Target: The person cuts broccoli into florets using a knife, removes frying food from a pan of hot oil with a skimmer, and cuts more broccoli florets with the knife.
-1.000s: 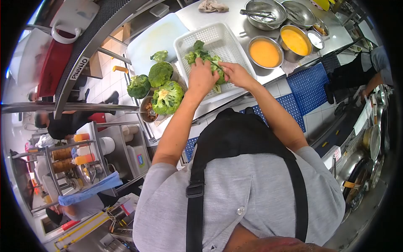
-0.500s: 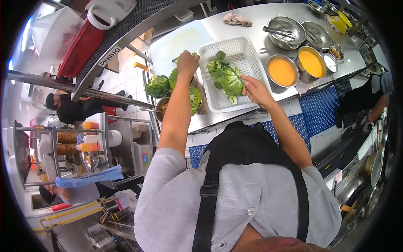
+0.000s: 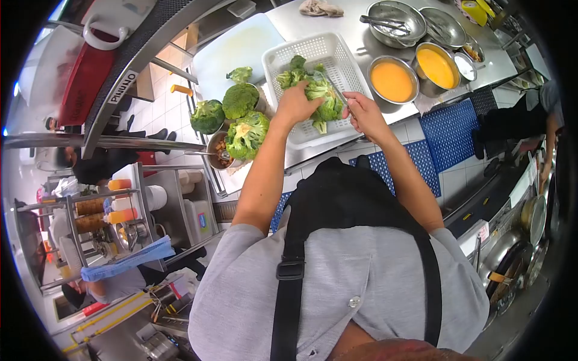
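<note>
My right hand (image 3: 366, 115) wraps its fingers round a slim grey metal-bladed knife (image 3: 336, 88), and the fingers of my left hand (image 3: 295, 107) rest on the bright-green cut broccoli (image 3: 330, 108) lying inside a white perforated rectangular plastic basket (image 3: 334, 54), though I can't tell whether they pinch it. Just left of the basket sit round green broccoli heads (image 3: 239, 100); to its right stands a round metal bowl (image 3: 394, 103) of orange liquid (image 3: 391, 82). Beyond lie a whitish rectangular cutting board (image 3: 232, 51) and a crumpled beige cloth (image 3: 321, 8).

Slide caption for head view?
Left hand on green broccoli in white perforated plastic basket; right hand gripping silvery-bladed knife.
</note>
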`<act>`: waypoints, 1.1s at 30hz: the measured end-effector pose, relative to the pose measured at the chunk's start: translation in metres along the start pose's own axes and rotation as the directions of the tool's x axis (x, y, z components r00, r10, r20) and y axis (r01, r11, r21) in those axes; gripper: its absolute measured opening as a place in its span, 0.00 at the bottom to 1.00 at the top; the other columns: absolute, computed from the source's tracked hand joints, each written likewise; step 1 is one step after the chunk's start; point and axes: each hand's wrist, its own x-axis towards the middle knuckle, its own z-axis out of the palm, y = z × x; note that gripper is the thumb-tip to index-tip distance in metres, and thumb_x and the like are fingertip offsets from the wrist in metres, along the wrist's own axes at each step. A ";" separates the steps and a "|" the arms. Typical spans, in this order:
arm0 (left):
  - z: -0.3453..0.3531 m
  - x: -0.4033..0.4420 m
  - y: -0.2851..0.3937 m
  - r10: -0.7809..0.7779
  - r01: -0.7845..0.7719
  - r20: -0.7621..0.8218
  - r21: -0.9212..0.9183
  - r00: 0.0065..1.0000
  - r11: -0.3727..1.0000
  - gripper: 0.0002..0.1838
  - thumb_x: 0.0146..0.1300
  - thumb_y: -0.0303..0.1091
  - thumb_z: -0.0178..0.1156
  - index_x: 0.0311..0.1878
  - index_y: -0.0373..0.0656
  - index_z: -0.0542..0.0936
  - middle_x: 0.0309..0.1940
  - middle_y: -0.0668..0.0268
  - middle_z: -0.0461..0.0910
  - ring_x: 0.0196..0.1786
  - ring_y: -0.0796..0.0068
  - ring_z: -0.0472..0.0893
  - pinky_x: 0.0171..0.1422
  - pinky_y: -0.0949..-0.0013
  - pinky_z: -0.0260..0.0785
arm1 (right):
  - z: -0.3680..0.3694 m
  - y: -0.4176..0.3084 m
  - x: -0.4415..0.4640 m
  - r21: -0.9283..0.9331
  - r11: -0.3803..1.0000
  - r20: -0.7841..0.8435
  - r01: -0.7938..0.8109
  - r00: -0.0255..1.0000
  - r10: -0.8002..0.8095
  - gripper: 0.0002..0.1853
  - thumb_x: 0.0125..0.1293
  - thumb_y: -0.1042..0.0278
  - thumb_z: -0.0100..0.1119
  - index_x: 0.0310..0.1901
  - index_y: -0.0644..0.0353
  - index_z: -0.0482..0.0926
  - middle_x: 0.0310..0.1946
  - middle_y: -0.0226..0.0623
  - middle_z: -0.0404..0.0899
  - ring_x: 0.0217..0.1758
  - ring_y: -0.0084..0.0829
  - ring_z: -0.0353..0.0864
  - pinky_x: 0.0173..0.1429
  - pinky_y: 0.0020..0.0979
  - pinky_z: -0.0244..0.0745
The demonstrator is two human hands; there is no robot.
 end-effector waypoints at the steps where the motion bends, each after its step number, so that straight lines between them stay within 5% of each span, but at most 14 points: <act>1: 0.003 -0.008 -0.002 0.050 -0.052 -0.026 -0.047 0.998 0.998 0.39 0.56 0.56 0.72 0.65 0.39 0.79 0.48 0.42 0.86 0.54 0.43 0.85 0.62 0.53 0.76 | 0.001 -0.002 -0.002 -0.015 1.000 0.007 0.001 1.000 -0.001 0.17 0.82 0.66 0.46 0.65 0.62 0.73 0.31 0.33 0.80 0.17 0.15 0.63 0.19 0.21 0.59; 5: 0.011 -0.023 -0.009 0.128 -0.148 -0.263 -0.058 0.956 0.987 0.31 0.59 0.43 0.71 0.63 0.40 0.77 0.51 0.43 0.83 0.50 0.45 0.84 0.60 0.53 0.75 | -0.001 -0.010 -0.015 -0.183 0.983 -0.005 -0.003 1.000 0.002 0.12 0.80 0.64 0.51 0.55 0.63 0.76 0.31 0.33 0.80 0.19 0.18 0.69 0.21 0.24 0.63; 6: 0.001 -0.033 0.005 0.039 -0.065 -0.204 -0.125 0.978 0.990 0.29 0.59 0.40 0.71 0.61 0.40 0.76 0.56 0.42 0.77 0.54 0.43 0.81 0.60 0.49 0.74 | -0.005 -0.009 -0.016 -0.281 0.960 0.006 -0.004 1.000 0.006 0.12 0.79 0.62 0.53 0.50 0.63 0.77 0.30 0.32 0.80 0.20 0.19 0.72 0.21 0.27 0.67; 9: 0.007 -0.049 0.023 0.181 -0.206 -0.485 0.001 0.856 0.978 0.30 0.55 0.41 0.76 0.58 0.39 0.77 0.56 0.43 0.73 0.57 0.41 0.77 0.61 0.48 0.72 | -0.004 -0.020 -0.025 -0.393 0.919 -0.017 -0.041 0.999 0.037 0.11 0.78 0.62 0.54 0.48 0.62 0.78 0.30 0.32 0.80 0.20 0.19 0.73 0.21 0.27 0.70; 12: 0.015 -0.072 0.050 0.212 -0.178 -0.287 0.141 0.934 0.974 0.30 0.49 0.41 0.79 0.53 0.39 0.78 0.55 0.45 0.69 0.58 0.40 0.74 0.62 0.47 0.70 | -0.009 -0.015 -0.024 -0.386 0.921 -0.043 -0.052 0.998 0.038 0.11 0.78 0.63 0.54 0.47 0.62 0.78 0.30 0.32 0.80 0.20 0.20 0.75 0.21 0.28 0.73; 19: 0.020 -0.045 0.009 0.129 -0.189 -0.350 -0.143 0.928 0.972 0.27 0.43 0.37 0.78 0.46 0.34 0.81 0.55 0.47 0.69 0.58 0.44 0.74 0.61 0.51 0.74 | -0.006 -0.019 -0.022 -0.395 0.919 -0.001 -0.010 1.000 0.011 0.10 0.77 0.64 0.55 0.47 0.63 0.79 0.30 0.33 0.81 0.21 0.20 0.76 0.21 0.28 0.72; 24: 0.021 -0.039 -0.005 0.148 -0.190 -0.353 -0.087 0.924 0.978 0.28 0.45 0.37 0.76 0.50 0.36 0.82 0.58 0.54 0.70 0.33 0.65 0.82 0.42 0.63 0.79 | -0.003 -0.011 -0.009 -0.459 0.886 0.040 0.070 0.997 -0.058 0.10 0.77 0.65 0.55 0.44 0.64 0.80 0.27 0.33 0.81 0.22 0.22 0.78 0.26 0.32 0.75; 27: 0.018 -0.037 -0.008 0.150 -0.187 -0.350 -0.075 0.925 0.979 0.28 0.45 0.38 0.76 0.50 0.36 0.82 0.58 0.54 0.70 0.33 0.66 0.82 0.43 0.64 0.80 | -0.001 -0.013 -0.002 -0.528 0.847 0.066 0.066 0.997 -0.037 0.11 0.76 0.65 0.56 0.45 0.65 0.80 0.28 0.41 0.83 0.26 0.34 0.82 0.34 0.38 0.78; 30: 0.021 -0.031 -0.018 0.155 -0.191 -0.353 -0.070 0.923 0.979 0.28 0.44 0.39 0.77 0.50 0.36 0.82 0.58 0.53 0.70 0.34 0.65 0.82 0.43 0.64 0.80 | 0.003 -0.003 0.006 -0.666 0.703 0.103 0.251 0.964 -0.247 0.10 0.75 0.66 0.57 0.44 0.65 0.79 0.31 0.51 0.84 0.34 0.51 0.84 0.42 0.47 0.78; 33: 0.023 -0.027 -0.022 0.152 -0.189 -0.348 -0.076 0.925 0.979 0.29 0.44 0.41 0.77 0.49 0.37 0.82 0.58 0.52 0.70 0.42 0.61 0.82 0.46 0.63 0.80 | 0.019 -0.006 0.009 -0.703 0.661 0.071 0.263 0.951 -0.302 0.09 0.74 0.66 0.57 0.44 0.64 0.79 0.35 0.56 0.84 0.43 0.60 0.82 0.48 0.53 0.75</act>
